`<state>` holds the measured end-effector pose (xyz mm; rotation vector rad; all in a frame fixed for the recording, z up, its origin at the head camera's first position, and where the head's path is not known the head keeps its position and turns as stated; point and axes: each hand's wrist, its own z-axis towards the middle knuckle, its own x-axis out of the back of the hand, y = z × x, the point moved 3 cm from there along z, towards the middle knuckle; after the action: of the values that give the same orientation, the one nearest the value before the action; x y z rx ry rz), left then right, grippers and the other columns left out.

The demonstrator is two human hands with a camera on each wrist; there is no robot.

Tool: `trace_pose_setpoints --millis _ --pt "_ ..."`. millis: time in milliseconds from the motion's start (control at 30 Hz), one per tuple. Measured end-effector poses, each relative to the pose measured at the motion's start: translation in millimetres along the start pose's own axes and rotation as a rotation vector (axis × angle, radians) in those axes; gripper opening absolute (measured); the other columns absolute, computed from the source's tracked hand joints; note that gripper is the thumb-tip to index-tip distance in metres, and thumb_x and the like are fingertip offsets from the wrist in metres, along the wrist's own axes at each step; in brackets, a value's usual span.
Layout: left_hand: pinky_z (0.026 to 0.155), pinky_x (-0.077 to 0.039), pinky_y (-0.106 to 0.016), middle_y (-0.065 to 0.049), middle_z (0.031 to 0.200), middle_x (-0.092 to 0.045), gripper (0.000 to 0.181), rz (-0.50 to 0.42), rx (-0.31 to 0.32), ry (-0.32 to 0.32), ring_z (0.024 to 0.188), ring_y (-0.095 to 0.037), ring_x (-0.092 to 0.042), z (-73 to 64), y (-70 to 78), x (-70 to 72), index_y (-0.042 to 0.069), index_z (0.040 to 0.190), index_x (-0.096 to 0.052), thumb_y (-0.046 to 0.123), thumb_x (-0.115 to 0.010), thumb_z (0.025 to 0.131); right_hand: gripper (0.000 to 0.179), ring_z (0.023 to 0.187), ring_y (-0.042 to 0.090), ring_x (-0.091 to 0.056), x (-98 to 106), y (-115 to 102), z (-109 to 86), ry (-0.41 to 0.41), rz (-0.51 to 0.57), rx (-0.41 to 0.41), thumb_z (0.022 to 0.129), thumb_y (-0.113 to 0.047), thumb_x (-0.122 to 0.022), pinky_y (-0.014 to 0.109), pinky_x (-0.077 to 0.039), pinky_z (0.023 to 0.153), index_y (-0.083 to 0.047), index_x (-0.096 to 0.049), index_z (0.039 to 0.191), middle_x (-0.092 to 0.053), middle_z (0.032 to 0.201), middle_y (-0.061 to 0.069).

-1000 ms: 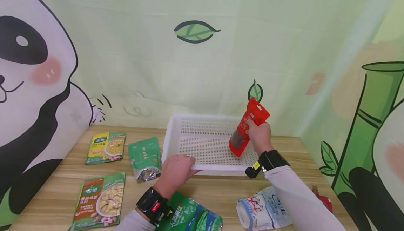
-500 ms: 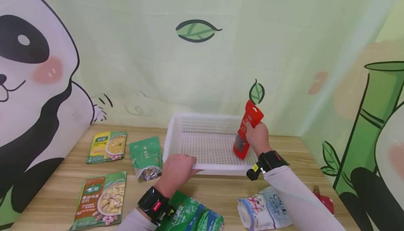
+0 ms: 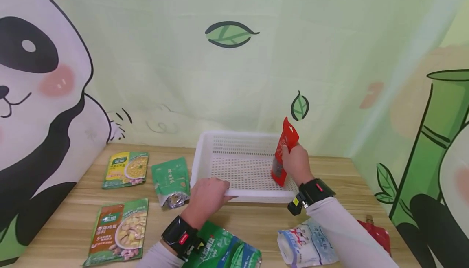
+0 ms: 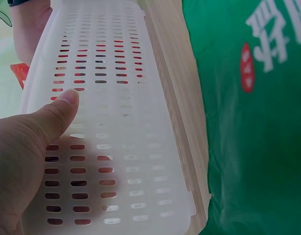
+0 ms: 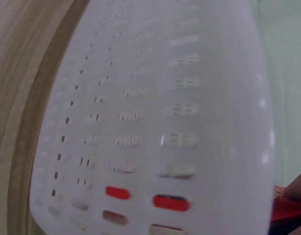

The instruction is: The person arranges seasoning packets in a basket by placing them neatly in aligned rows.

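A white perforated plastic basket (image 3: 242, 198) stands on the wooden table against the backdrop. My left hand (image 3: 207, 196) grips its front rim near the left corner; in the left wrist view the thumb (image 4: 57, 115) lies on the outer wall, and the fingers show through the slots from inside. My right hand (image 3: 297, 163) pinches a red pouch (image 3: 287, 139) with a dark see-through window, upright inside the basket's right end. Its lower end is close over the basket floor. In the right wrist view, red shows through the slots of the basket wall (image 5: 229, 122).
Left of the basket lie a yellow-green soup packet (image 3: 126, 170), a green pouch with a silver base (image 3: 171, 182) and a brown-green packet (image 3: 119, 233). In front are a larger green pouch (image 3: 220, 247) and a white-blue pouch (image 3: 307, 243). A red spouted pouch (image 3: 377, 233) is partly behind my right sleeve.
My right hand has turned the red pouch more upright and edge-on and lowered it slightly in the basket's right end. The left hand keeps its grip on the rim.
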<state>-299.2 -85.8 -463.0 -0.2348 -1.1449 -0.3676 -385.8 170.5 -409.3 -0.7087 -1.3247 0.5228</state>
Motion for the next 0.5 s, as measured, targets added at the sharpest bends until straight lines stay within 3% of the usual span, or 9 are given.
trace_pose_setpoints --millis 67,167,267,500 --pt "0.044 -0.03 -0.026 0.005 0.063 -0.066 0.033 0.004 -0.002 0.007 0.047 -0.01 -0.04 0.3 0.8 0.5 0.022 0.078 -0.073 0.053 -0.078 0.086 0.042 0.102 0.037 -0.067 -0.4 0.4 -2.7 -0.016 -0.026 0.008 0.106 -0.026 -0.052 0.033 -0.055 0.068 0.004 -0.048 0.134 -0.066 0.127 0.026" --pt "0.044 -0.031 -0.027 0.005 0.063 -0.066 0.032 0.005 -0.003 0.014 0.047 -0.01 -0.041 0.6 1.5 1.7 0.021 0.078 -0.073 0.052 -0.079 0.085 0.043 0.105 0.038 -0.068 -1.8 1.0 -6.0 -0.033 -0.058 0.029 0.105 -0.026 -0.055 0.042 -0.062 0.081 0.003 -0.047 0.136 -0.066 0.128 0.025" --pt "0.044 -0.032 -0.027 0.005 0.062 -0.064 0.033 0.005 -0.002 0.011 0.048 -0.011 -0.041 0.7 1.7 2.5 0.021 0.077 -0.072 0.052 -0.079 0.085 0.043 0.106 0.038 -0.068 -2.9 1.6 -8.9 -0.04 -0.08 0.043 0.105 -0.026 -0.056 0.05 -0.06 0.09 0.003 -0.048 0.135 -0.066 0.128 0.025" --pt "0.043 -0.033 -0.029 0.005 0.06 -0.064 0.039 0.037 -0.016 0.044 0.046 -0.011 -0.044 -0.4 1.8 1.2 0.021 0.071 -0.069 0.057 -0.078 0.083 0.043 0.113 0.04 -0.067 -4.7 2.7 -11.2 -0.044 -0.055 0.052 0.104 -0.024 -0.057 0.057 -0.056 0.095 0.0 -0.045 0.138 -0.064 0.132 0.025"
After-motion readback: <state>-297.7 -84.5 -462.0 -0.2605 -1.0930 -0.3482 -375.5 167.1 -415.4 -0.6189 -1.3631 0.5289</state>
